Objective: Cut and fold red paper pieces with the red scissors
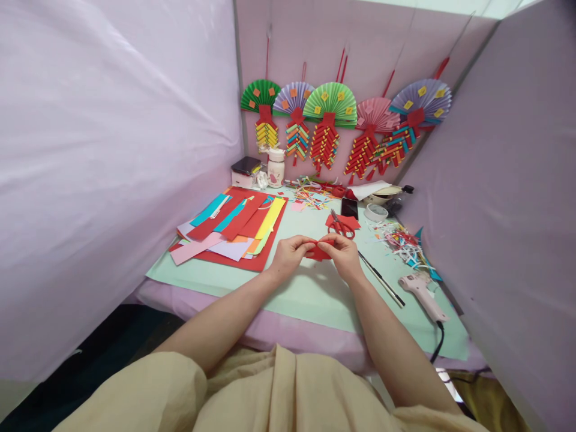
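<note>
A small piece of red paper [318, 252] is held up between both hands, just above the green table cover. My left hand [290, 257] pinches its left side between thumb and fingers. On its right side my right hand [342, 255] does the same, with the fingertips of both hands close together at the top edge. Red-handled scissors [342, 225] lie right behind my right hand, on another piece of red paper [355, 222]. A thin dark rod [382, 280] rests on the table to the right of my right wrist.
Coloured paper strips and sheets [238, 225] lie on a red sheet at left. A glue gun [424, 296] with a black cord is at right, near paper scraps [405, 243]. Behind are a phone [349, 207], tape roll [376, 212] and bottle [276, 168]. Paper fan ornaments [330, 102] hang at the back.
</note>
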A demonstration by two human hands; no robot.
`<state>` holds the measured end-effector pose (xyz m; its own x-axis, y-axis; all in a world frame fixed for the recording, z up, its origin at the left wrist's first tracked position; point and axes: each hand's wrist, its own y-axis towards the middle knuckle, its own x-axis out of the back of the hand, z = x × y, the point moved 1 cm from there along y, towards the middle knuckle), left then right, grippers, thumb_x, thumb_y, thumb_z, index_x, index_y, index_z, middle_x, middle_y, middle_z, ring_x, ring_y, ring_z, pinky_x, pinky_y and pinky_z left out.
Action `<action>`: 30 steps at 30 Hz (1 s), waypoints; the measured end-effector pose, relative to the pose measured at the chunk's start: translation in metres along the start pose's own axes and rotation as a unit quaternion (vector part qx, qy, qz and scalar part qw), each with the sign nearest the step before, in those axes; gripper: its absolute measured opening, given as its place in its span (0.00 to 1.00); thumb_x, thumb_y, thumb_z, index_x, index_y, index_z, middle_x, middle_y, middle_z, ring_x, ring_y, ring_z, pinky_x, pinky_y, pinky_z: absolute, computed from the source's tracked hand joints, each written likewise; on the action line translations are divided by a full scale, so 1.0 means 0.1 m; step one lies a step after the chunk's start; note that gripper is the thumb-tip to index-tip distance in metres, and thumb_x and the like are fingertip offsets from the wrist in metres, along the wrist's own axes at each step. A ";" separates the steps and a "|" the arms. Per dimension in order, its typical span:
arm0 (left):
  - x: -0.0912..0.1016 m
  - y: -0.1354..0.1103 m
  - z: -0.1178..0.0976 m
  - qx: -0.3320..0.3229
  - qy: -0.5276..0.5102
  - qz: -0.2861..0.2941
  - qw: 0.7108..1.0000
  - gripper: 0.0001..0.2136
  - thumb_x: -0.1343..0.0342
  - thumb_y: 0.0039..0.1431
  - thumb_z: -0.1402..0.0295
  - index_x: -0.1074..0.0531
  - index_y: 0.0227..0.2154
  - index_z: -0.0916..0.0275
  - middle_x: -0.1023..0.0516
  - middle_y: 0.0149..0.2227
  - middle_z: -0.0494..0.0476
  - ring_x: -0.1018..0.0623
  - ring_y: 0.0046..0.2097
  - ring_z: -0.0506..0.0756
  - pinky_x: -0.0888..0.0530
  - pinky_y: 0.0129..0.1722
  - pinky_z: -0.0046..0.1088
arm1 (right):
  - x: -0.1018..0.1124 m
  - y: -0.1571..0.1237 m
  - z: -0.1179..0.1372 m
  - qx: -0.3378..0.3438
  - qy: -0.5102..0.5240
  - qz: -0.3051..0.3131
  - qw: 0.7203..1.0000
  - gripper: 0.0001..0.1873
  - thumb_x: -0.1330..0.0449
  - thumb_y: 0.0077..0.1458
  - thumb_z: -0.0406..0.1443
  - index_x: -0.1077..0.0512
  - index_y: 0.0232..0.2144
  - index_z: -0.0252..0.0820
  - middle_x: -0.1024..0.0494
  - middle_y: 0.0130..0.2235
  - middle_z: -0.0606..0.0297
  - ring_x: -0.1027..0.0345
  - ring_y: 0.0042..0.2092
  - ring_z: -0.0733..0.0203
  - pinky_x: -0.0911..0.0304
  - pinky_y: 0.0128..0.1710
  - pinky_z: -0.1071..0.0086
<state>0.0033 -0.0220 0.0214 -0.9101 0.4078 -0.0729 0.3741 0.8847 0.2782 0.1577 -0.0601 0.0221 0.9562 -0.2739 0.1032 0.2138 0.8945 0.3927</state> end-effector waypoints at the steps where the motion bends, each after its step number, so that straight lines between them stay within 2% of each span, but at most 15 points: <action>1: 0.00 0.00 0.00 -0.002 0.004 0.001 1.000 0.07 0.41 0.51 0.65 0.23 0.30 0.63 0.20 0.31 0.53 0.20 0.32 0.53 0.21 0.37 0.31 | 0.00 0.00 0.00 0.002 -0.002 0.000 1.000 0.08 0.35 0.47 0.41 0.25 0.28 0.42 0.26 0.28 0.67 0.35 0.30 0.63 0.39 0.30 0.70; 10: 0.02 0.00 0.00 -0.042 0.053 0.015 0.998 0.09 0.43 0.54 0.63 0.23 0.31 0.64 0.20 0.32 0.54 0.21 0.34 0.54 0.21 0.36 0.30 | -0.01 0.00 0.02 0.015 -0.010 0.011 1.000 0.08 0.36 0.48 0.40 0.25 0.28 0.42 0.25 0.29 0.67 0.33 0.32 0.62 0.37 0.35 0.68; 15: 0.02 0.00 -0.01 -0.078 0.089 0.016 0.993 0.11 0.44 0.55 0.65 0.24 0.38 0.63 0.20 0.36 0.55 0.21 0.37 0.53 0.22 0.39 0.29 | 0.00 0.01 0.01 0.010 0.007 -0.007 1.000 0.07 0.35 0.47 0.40 0.25 0.28 0.42 0.25 0.29 0.67 0.33 0.32 0.62 0.37 0.35 0.68; 17: 0.01 0.00 -0.03 -0.088 0.099 0.007 0.991 0.10 0.42 0.53 0.67 0.24 0.38 0.63 0.20 0.35 0.54 0.21 0.37 0.53 0.23 0.39 0.29 | 0.00 0.01 0.02 0.011 0.006 -0.010 1.000 0.08 0.35 0.47 0.40 0.25 0.28 0.42 0.25 0.29 0.67 0.33 0.32 0.62 0.37 0.35 0.68; 21: 0.00 -0.02 -0.05 -0.071 0.075 -0.007 0.995 0.06 0.43 0.53 0.67 0.24 0.32 0.63 0.20 0.33 0.54 0.21 0.35 0.53 0.22 0.37 0.29 | -0.01 0.00 0.03 0.013 -0.012 -0.010 1.000 0.08 0.35 0.47 0.40 0.25 0.28 0.42 0.25 0.29 0.66 0.33 0.32 0.62 0.37 0.35 0.68; 25: 0.00 -0.02 -0.04 -0.042 0.040 -0.012 0.998 0.06 0.42 0.52 0.67 0.24 0.30 0.63 0.20 0.30 0.53 0.21 0.33 0.52 0.21 0.36 0.30 | -0.01 0.00 0.02 0.013 -0.007 -0.010 1.000 0.08 0.35 0.47 0.40 0.25 0.28 0.42 0.25 0.28 0.67 0.34 0.32 0.62 0.38 0.33 0.68; 30: 0.00 -0.01 -0.02 -0.040 0.026 -0.014 0.999 0.07 0.42 0.51 0.65 0.24 0.29 0.63 0.21 0.29 0.52 0.21 0.32 0.52 0.21 0.36 0.31 | -0.01 0.00 0.00 0.016 -0.012 -0.004 1.000 0.08 0.36 0.48 0.41 0.25 0.28 0.43 0.25 0.29 0.66 0.33 0.32 0.61 0.37 0.34 0.68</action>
<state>0.0026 -0.0231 0.0228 -0.9291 0.3683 -0.0327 0.3342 0.8743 0.3520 0.1565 -0.0600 0.0222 0.9494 -0.2895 0.1215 0.2145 0.8807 0.4222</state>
